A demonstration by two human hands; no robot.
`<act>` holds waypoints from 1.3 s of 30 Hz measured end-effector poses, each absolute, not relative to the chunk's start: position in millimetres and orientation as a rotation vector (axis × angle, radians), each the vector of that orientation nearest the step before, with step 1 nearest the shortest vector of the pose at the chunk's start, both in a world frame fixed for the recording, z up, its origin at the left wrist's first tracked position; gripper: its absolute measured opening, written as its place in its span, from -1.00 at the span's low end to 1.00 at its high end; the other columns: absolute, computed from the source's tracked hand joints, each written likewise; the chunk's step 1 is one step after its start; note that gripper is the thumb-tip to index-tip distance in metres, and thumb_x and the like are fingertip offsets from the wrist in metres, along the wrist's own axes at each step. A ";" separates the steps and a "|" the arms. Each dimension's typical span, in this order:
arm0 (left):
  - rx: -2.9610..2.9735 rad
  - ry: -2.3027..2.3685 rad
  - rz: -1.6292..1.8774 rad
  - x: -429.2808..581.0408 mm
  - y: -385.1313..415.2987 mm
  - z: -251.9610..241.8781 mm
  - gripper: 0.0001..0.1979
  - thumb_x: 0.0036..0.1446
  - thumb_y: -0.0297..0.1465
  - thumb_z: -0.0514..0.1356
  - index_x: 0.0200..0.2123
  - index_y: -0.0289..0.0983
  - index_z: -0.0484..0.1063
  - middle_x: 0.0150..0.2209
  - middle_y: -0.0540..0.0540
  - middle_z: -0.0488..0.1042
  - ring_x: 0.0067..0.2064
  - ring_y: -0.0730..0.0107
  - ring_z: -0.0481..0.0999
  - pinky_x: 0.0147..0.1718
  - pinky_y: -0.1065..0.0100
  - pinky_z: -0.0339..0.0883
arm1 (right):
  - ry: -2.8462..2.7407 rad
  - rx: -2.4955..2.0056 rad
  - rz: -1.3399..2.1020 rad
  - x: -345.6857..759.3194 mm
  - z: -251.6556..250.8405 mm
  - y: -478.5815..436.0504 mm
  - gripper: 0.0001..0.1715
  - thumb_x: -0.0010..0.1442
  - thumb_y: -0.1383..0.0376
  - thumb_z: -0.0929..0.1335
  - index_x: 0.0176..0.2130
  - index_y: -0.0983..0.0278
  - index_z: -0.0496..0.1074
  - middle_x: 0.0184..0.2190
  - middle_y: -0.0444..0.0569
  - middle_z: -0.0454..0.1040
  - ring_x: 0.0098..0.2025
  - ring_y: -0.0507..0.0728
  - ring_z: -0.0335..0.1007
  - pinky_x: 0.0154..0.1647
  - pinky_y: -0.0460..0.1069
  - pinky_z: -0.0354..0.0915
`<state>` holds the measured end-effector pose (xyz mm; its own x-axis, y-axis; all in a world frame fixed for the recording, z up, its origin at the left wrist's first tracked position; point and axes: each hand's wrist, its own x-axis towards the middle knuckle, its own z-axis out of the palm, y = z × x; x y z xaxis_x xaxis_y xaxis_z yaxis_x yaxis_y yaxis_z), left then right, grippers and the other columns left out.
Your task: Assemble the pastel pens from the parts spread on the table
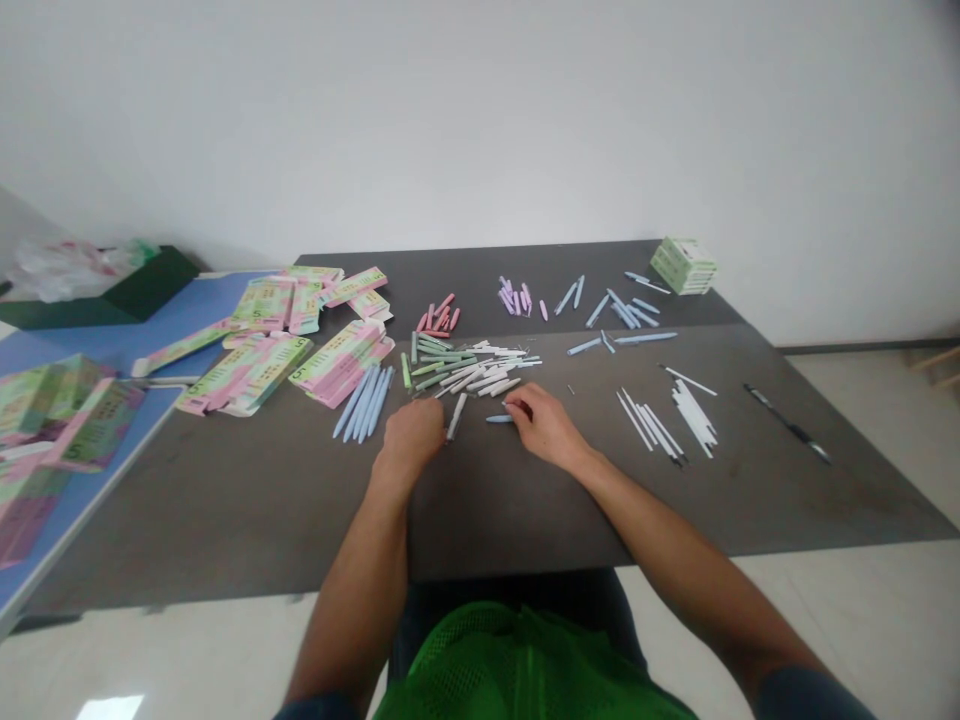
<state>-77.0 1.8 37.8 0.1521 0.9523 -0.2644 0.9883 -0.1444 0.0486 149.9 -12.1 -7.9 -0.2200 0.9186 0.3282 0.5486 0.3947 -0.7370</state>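
My left hand (415, 437) is closed in a fist on the dark table, its fingertips turned away from view, so what it holds is hidden. Just right of it lies a grey-white pen barrel (455, 417). My right hand (546, 428) is pinched shut at one end of a short blue pen barrel (499, 418), whose other end points left. Beyond both hands is a pile of green pen barrels (442, 356) and white pen parts (491, 372). A row of blue pens (364, 403) lies left of my left hand.
Pink-and-green cartons (341, 362) are heaped at left, with more on a blue surface (176, 310). Red (438, 317), purple (515, 297) and blue pen parts (626, 310) lie farther back. White refills (694, 415), a black pen (787, 424) and stacked small boxes (682, 266) are at right.
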 end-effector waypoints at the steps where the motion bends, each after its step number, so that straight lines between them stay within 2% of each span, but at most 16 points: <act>1: 2.232 1.881 -0.242 -77.8 2.1 38.0 -0.70 0.12 -0.52 0.06 -0.23 -0.35 0.59 -0.19 -0.41 0.62 -0.08 -0.13 0.63 -0.17 0.09 0.47 | -1.883 -1.265 0.627 150.4 -8.8 -11.6 -0.88 0.29 0.37 0.30 -0.28 0.24 0.44 -0.34 -0.06 0.41 -0.30 0.10 0.32 -0.23 -0.02 0.21; 5: 2.220 1.815 -0.101 -83.5 7.3 41.4 -0.77 0.06 -0.52 0.11 -0.38 -0.28 0.58 -0.24 -0.28 0.63 -0.14 0.03 0.62 -0.18 0.22 0.40 | -1.828 -1.268 0.675 152.2 -12.6 -9.4 -0.87 0.29 0.32 0.30 -0.25 0.23 0.46 -0.32 -0.05 0.43 -0.29 0.10 0.33 -0.24 -0.02 0.22; 9: 2.114 1.712 0.251 -83.0 14.6 44.6 -0.83 0.08 -0.44 0.14 -0.42 -0.25 0.56 -0.37 -0.15 0.61 -0.26 0.18 0.57 -0.24 0.29 0.33 | -1.736 -1.256 0.755 152.6 -11.7 -8.4 -0.82 0.30 0.23 0.30 -0.23 0.22 0.49 -0.31 -0.07 0.45 -0.30 0.09 0.33 -0.26 -0.03 0.23; 12: 1.963 1.598 0.579 -69.7 14.2 41.9 -0.85 0.07 -0.40 0.19 -0.33 -0.28 0.56 -0.35 -0.09 0.60 -0.30 0.29 0.54 -0.28 0.35 0.31 | -1.688 -1.254 0.866 151.1 -7.5 -9.0 -0.75 0.32 0.15 0.29 -0.22 0.22 0.50 -0.42 -0.12 0.41 -0.38 0.08 0.28 -0.32 -0.03 0.20; 16: 1.835 1.390 0.846 -43.0 6.1 33.4 -0.67 0.08 -0.39 0.23 -0.06 -0.26 0.56 -0.35 -0.02 0.60 -0.37 0.41 0.49 -0.31 0.40 0.31 | -1.533 -1.227 1.027 147.1 -1.4 -11.0 -0.71 0.23 0.06 0.37 -0.22 0.22 0.48 -0.48 -0.17 0.38 -0.45 0.05 0.24 -0.40 -0.05 0.19; 18: 1.836 1.321 0.883 -33.0 1.8 30.4 -0.71 0.11 -0.33 0.25 -0.09 -0.24 0.60 -0.36 -0.02 0.60 -0.38 0.41 0.49 -0.32 0.40 0.30 | -1.431 -1.193 1.114 145.2 1.5 -12.3 -0.67 0.17 0.03 0.42 -0.23 0.22 0.44 -0.48 -0.18 0.40 -0.47 0.03 0.25 -0.44 -0.06 0.19; 23: 1.642 1.234 0.969 -24.9 -1.6 26.6 -0.78 0.08 -0.25 0.31 -0.34 -0.29 0.64 -0.45 -0.04 0.58 -0.44 0.40 0.47 -0.42 0.41 0.26 | -1.310 -1.137 1.256 144.9 9.4 -14.8 -0.59 0.13 -0.04 0.44 -0.28 0.22 0.39 -0.52 -0.19 0.40 -0.52 0.01 0.26 -0.50 -0.08 0.20; 27: 1.354 1.149 1.061 -24.3 1.5 23.2 -0.75 0.00 -0.25 0.37 -0.35 -0.33 0.61 -0.50 -0.05 0.56 -0.50 0.43 0.46 -0.44 0.40 0.31 | -1.243 -1.107 1.265 147.2 12.4 -15.5 -0.58 0.22 -0.07 0.37 -0.25 0.23 0.41 -0.47 -0.15 0.45 -0.48 0.01 0.32 -0.44 -0.06 0.27; 31: 1.224 1.122 1.155 -21.5 2.5 22.4 -0.75 -0.04 -0.28 0.39 -0.36 -0.35 0.59 -0.49 -0.07 0.57 -0.49 0.43 0.48 -0.42 0.39 0.36 | -1.314 -1.042 1.344 144.3 11.6 -17.3 -0.61 0.12 0.02 0.46 -0.18 0.21 0.40 -0.33 -0.09 0.53 -0.35 0.05 0.43 -0.38 -0.06 0.32; 34: 1.217 1.142 1.180 -19.2 0.8 23.9 -0.77 -0.05 -0.30 0.39 -0.38 -0.36 0.58 -0.52 -0.05 0.55 -0.50 0.44 0.47 -0.45 0.41 0.33 | -1.363 -1.005 1.336 139.4 9.4 -18.2 -0.66 0.11 0.10 0.48 -0.20 0.22 0.41 -0.34 -0.09 0.55 -0.31 0.05 0.46 -0.28 -0.04 0.35; 39: 1.251 1.174 1.189 -18.5 -0.9 24.8 -0.80 -0.03 -0.32 0.35 -0.39 -0.37 0.58 -0.52 -0.05 0.54 -0.50 0.45 0.47 -0.46 0.41 0.34 | -1.326 -1.078 1.285 138.5 4.9 -16.6 -0.69 0.15 0.06 0.44 -0.25 0.22 0.44 -0.42 -0.12 0.51 -0.41 0.03 0.39 -0.41 -0.06 0.31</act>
